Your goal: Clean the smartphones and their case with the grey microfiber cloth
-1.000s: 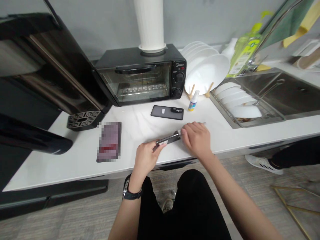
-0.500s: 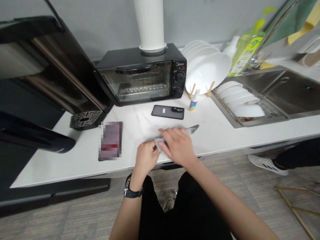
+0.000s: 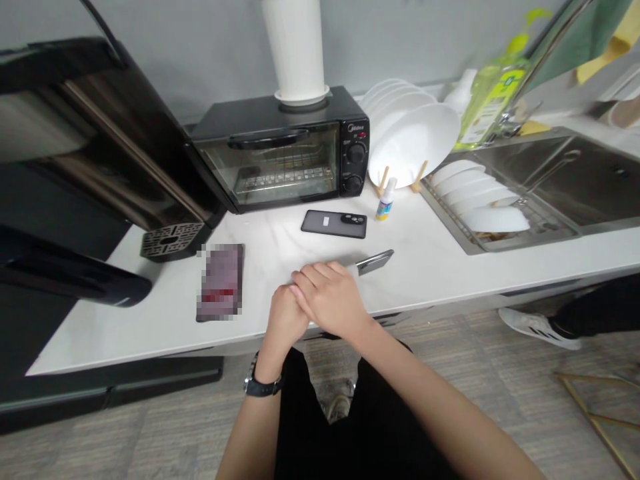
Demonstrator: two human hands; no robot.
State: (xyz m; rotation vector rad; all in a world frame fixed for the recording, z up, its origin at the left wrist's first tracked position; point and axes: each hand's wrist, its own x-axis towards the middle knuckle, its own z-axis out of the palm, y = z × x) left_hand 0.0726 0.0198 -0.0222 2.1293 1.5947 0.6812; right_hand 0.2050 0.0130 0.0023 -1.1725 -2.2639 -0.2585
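A knife (image 3: 376, 262) juts to the right over the countertop, its grey metal blade bare at the tip end. White material (image 3: 353, 270) lies around the part nearer my hands; I cannot tell if it is paper, cloth or a sleeve. My left hand (image 3: 287, 313) is closed, its fingers mostly hidden, at the knife's left end. Laid over it, my right hand (image 3: 326, 295) is also closed, fingers together and thumb against the left hand, around the covered part of the knife. The handle is out of sight beneath both hands.
Behind the hands lie a dark phone (image 3: 334, 224) and a small spray bottle (image 3: 386, 200). A blurred-out flat item (image 3: 221, 283) is on the left. Further back are a toaster oven (image 3: 280, 163), white plates (image 3: 413, 143) and a sink (image 3: 590, 167). Another person's shoe (image 3: 540, 328) shows at right.
My right hand has slid left along the knife onto my left hand. The white material's edge moved left with it, and more of the blade shows.
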